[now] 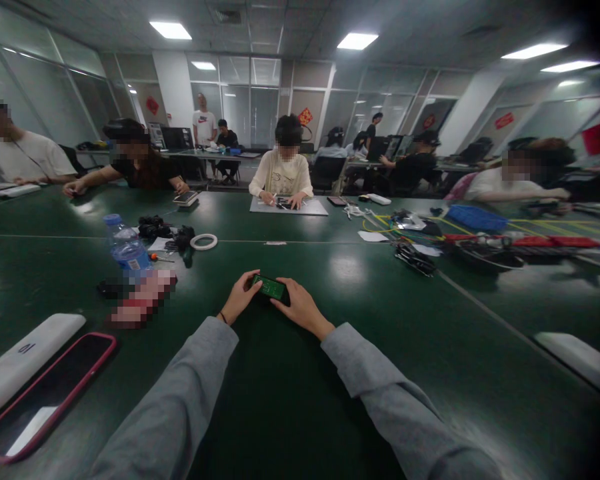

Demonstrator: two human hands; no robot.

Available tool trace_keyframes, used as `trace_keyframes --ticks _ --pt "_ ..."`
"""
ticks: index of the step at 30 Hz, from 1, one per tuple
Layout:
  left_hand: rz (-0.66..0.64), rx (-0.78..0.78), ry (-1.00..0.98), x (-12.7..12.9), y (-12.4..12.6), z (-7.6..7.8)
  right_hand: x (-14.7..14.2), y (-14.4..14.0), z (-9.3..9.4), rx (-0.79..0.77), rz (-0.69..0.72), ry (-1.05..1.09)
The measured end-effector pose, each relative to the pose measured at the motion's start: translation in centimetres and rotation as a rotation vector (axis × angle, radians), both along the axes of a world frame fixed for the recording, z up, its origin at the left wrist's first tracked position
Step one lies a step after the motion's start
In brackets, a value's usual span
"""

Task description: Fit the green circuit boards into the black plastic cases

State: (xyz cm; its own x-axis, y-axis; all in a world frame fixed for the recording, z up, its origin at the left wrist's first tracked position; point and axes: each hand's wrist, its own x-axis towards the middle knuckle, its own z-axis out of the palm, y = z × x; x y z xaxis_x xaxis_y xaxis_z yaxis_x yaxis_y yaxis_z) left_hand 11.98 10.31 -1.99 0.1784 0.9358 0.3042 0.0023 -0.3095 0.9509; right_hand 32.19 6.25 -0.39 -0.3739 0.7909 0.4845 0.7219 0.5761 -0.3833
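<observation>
Looking along the head view from the room side, note a small phone (pixel 269 288) held in both hands over the green table (pixel 350 267), straight ahead of the grey sleeves (pixel 180 387).

Position: the phone sits between the left hand (pixel 237 299) and the right hand (pixel 304 307), screen up and lit green. Its long axis runs crosswise, left to right, with the right end slanted slightly toward the wearer. Each hand occupies one short end; neither is nearer than the other. Whether the underside touches the table or hangs just above it cannot be seen.

Hand state: both hands are partly curled, fingers around the ends of the phone. The left thumb lies over the screen's left end; the right thumb lies along the near edge at the right end. Neither hand appears to grip anything else.

Surroundings: to the wearer's left are a water bottle (pixel 127 247), a white ring (pixel 203 242), a pink-edged phone (pixel 50 397) and a white case (pixel 30 360). Black cables (pixel 154 228) lie behind the bottle. Ahead to the right is a blue tray (pixel 477 218). Opposite, a person (pixel 281 170) works over a grey mat (pixel 315 207), well apart from the small phone.
</observation>
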Motion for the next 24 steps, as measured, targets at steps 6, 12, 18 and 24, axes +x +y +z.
trace_keyframes --ticks 6,12,18,24 --pt "0.017 0.018 0.010 0.10 -0.08 -0.06 0.03 0.01 -0.13 0.008 -0.004 -0.006" --pt "0.018 0.014 0.033 0.30 -0.46 0.38 0.11 -0.12 -0.14 0.005 -0.009 -0.005" --pt "0.025 0.015 0.051 0.26 -0.25 0.05 0.08 -0.37 0.19 0.008 -0.003 -0.008" --pt "0.026 0.010 0.053 0.20 -0.17 -0.01 0.03 -0.48 0.41 0.022 -0.013 -0.026"
